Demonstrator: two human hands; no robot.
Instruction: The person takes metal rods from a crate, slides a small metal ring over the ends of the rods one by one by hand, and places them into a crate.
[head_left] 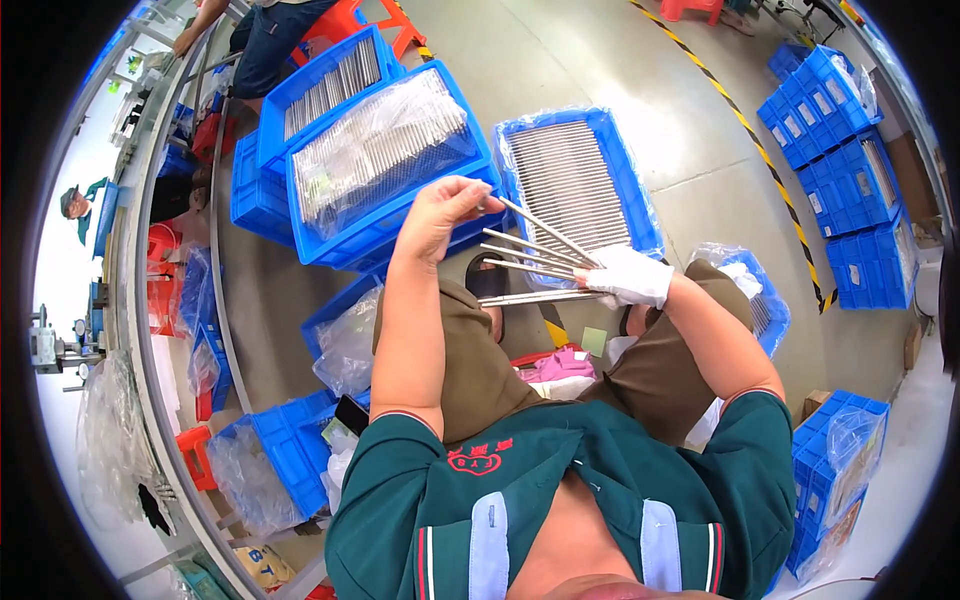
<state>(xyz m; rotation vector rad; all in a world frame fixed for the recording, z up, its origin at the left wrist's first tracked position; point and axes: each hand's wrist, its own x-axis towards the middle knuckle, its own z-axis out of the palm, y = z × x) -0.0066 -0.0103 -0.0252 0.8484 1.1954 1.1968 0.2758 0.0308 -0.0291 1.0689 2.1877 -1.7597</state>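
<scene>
Right hand (640, 276), in a white glove, is closed around one end of several slim metal rods (548, 232), which fan out toward the left. Left hand (440, 220), ungloved: thumb and forefinger are together at the far end of the uppermost rod; cannot tell whether they pinch it. Rods are between the hands, above the parted knees. Beyond: blue crate (630, 178), plastic-lined, holding a row of similar rods. Left of it: stacked blue crates (305, 222), film over the contents.

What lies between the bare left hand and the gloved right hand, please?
In the head view, thin silvery rods lie between them, fanning from the right hand toward the left hand, the uppermost reaching closest to it.
</scene>
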